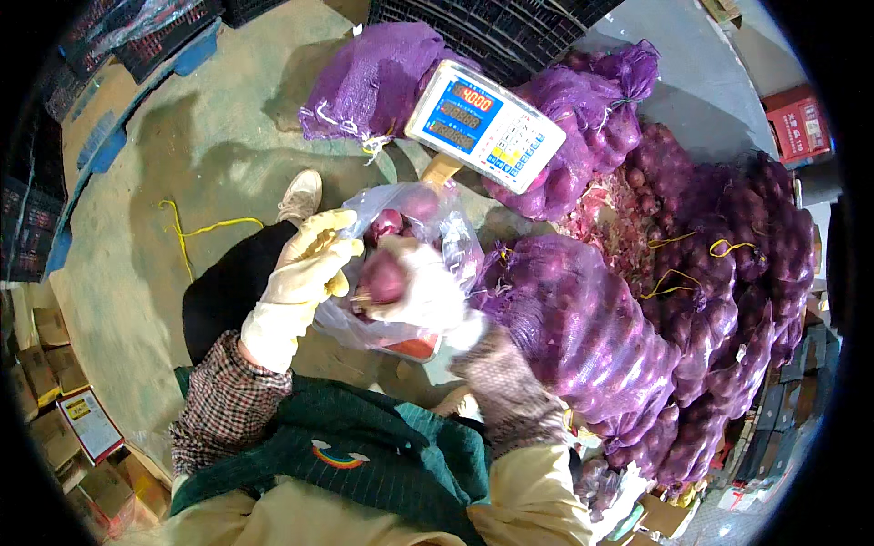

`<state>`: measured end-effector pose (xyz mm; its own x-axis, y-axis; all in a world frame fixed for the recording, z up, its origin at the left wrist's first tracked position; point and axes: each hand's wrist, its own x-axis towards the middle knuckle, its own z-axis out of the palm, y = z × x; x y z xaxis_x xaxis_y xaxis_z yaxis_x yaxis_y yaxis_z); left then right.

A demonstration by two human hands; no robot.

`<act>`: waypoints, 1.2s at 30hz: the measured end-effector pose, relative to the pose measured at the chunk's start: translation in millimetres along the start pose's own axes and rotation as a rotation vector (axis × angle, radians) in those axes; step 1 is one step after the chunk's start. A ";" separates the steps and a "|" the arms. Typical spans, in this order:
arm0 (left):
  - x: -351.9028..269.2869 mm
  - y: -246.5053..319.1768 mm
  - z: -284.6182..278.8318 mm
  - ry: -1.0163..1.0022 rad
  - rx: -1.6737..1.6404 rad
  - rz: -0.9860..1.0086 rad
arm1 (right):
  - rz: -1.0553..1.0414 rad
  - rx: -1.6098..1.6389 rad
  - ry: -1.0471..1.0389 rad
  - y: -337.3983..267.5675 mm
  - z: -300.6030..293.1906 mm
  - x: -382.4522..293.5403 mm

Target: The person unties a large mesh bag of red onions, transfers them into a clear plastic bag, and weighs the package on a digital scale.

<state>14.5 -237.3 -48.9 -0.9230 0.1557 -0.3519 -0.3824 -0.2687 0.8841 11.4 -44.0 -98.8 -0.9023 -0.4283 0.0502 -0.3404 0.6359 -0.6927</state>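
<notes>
A clear plastic bag [461, 235] with red onions [388, 224] in it lies open on the pan of a digital scale, whose display head [485, 126] stands beyond it. My left hand [307, 256], in a pale yellow rubber glove, is at the bag's left edge with its fingers bent; whether it pinches the plastic cannot be told. My right hand [427, 286], in a white glove and blurred, holds a red onion [384, 276] over the bag. An orange-red part of the scale [415, 347] shows under the bag's near edge.
A full purple mesh sack of onions [573, 321] lies close on the right, with more sacks [724, 273] behind it. Loose onion skins [604, 215] lie between them. Further sacks [375, 82] and black plastic crates [491, 31] stand beyond the scale. Yellow twine [205, 228] lies on the floor at left.
</notes>
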 end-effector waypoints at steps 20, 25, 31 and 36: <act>4.2 -16.6 4.1 -0.115 0.062 -0.019 | -0.003 -0.400 -0.082 14.1 74.0 -8.3; 5.6 -20.4 -0.1 -0.139 0.084 -0.002 | 0.048 -0.173 0.268 13.8 23.9 -48.2; 2.0 -21.4 4.1 -0.131 0.146 0.041 | 0.539 0.632 0.915 148.6 -31.2 -70.4; 2.1 1.1 23.3 -0.079 0.201 -0.133 | 0.761 1.713 0.916 293.0 37.9 -96.5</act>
<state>13.1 -215.2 -41.5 -0.8561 0.2525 -0.4509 -0.4765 -0.0476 0.8779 8.7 159.3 -333.9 -0.7372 0.2825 -0.6139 0.1229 -0.8373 -0.5328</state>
